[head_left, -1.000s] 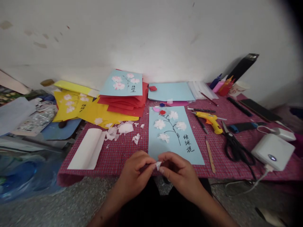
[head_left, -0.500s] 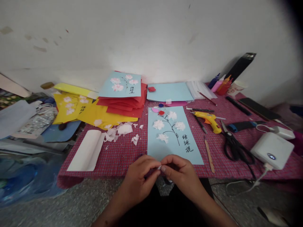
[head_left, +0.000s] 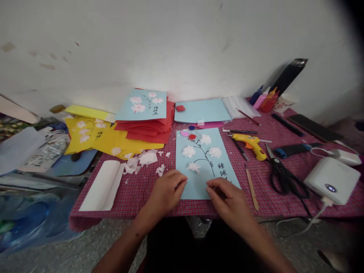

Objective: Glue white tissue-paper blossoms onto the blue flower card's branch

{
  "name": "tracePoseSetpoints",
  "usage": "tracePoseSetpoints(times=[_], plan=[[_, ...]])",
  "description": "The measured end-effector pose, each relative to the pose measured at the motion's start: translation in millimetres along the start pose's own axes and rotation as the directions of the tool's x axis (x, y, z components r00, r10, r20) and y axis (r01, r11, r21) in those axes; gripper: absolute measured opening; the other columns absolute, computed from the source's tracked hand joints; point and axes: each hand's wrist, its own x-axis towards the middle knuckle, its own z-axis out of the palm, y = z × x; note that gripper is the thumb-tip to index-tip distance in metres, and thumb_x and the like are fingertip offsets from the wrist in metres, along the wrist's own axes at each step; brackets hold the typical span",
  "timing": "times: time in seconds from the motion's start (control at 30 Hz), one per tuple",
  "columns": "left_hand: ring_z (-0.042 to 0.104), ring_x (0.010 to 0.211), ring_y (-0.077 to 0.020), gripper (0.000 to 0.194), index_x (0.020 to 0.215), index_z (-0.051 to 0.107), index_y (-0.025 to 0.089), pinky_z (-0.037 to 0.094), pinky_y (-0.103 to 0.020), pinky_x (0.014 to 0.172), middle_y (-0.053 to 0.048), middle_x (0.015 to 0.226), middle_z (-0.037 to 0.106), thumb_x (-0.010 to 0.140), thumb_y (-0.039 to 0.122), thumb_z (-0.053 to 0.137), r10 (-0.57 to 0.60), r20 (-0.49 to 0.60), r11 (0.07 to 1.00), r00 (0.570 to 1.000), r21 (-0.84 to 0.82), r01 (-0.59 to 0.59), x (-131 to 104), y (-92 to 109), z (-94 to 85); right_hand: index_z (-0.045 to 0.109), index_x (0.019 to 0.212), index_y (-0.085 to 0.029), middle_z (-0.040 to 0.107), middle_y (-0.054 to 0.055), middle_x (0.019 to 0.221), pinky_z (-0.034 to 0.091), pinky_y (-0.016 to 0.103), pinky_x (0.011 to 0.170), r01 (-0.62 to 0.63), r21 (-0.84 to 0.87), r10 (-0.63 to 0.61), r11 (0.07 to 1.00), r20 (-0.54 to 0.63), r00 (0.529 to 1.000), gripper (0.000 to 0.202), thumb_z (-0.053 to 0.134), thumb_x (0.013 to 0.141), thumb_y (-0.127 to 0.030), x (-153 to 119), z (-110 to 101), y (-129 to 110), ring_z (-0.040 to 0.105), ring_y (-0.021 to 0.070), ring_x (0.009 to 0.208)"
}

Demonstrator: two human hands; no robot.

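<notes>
A light blue sheet (head_left: 196, 187) lies at the table's front, with a drawn dark branch, black characters and several white crumpled-paper flowers (head_left: 189, 151) on it. My left hand (head_left: 170, 189) is over the sheet's lower left edge, thumb and forefinger pinched close; whatever sits between the fingertips is too small to name. Over the lower right part of the sheet, my right hand (head_left: 227, 197) has its fingers curled and its thumb slightly apart from them, with nothing visible between. Torn white paper scraps (head_left: 148, 157) lie left of the sheet. Small red (head_left: 192, 137) and pink pieces sit at its top left corner.
Left are a folded white paper (head_left: 99, 185), yellow sheets (head_left: 133, 142) and a red stack (head_left: 153, 126) under a flower card. To the right lie a yellow glue gun (head_left: 250, 145), a wooden stick (head_left: 251, 189), scissors (head_left: 284, 178), a cutter (head_left: 295, 150) and a white power bank (head_left: 331, 180).
My hands, together at the table's front edge before, have moved apart and forward over the sheet. The small white bit between them is no longer clearly visible.
</notes>
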Motion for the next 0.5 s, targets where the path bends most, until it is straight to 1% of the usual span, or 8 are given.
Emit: tracePoseSetpoints(times=[0.1,0.2,0.5], plan=[[0.066,0.087,-0.0184,0.017,0.095,0.072,0.018,0.053,-0.031,0.079,-0.004,0.09,0.071,0.098,0.016,0.056,0.013,0.078,0.996,0.997,0.089,-0.02,18,-9,3.5,0.066,0.097,-0.022,0.07,0.004,0.089,0.052,0.031,0.072,0.064,-0.063,-0.061,0.996,0.04,0.997,0.011,0.056,0.098,-0.025,-2,2,9,0.066,0.0183,0.077],[0.064,0.086,-0.0183,0.018,0.093,0.073,0.017,0.051,-0.03,0.078,-0.004,0.089,0.071,0.098,0.017,0.056,0.004,0.118,0.992,0.993,0.121,-0.018,29,-12,5.7,0.064,0.098,-0.022,0.069,0.004,0.089,0.051,0.031,0.072,0.106,-0.071,-0.102,0.992,0.065,0.993,0.011,0.054,0.1,-0.024,-4,4,11,0.065,0.018,0.078],[0.064,0.086,-0.0189,0.018,0.097,0.075,0.018,0.05,-0.031,0.079,-0.005,0.089,0.07,0.098,0.018,0.057,-0.013,0.138,0.989,0.99,0.147,-0.008,35,-17,11.4,0.063,0.097,-0.021,0.066,0.003,0.087,0.049,0.031,0.071,0.1,-0.042,-0.096,0.994,0.096,0.991,0.011,0.053,0.1,-0.022,-4,3,11,0.063,0.0171,0.075]])
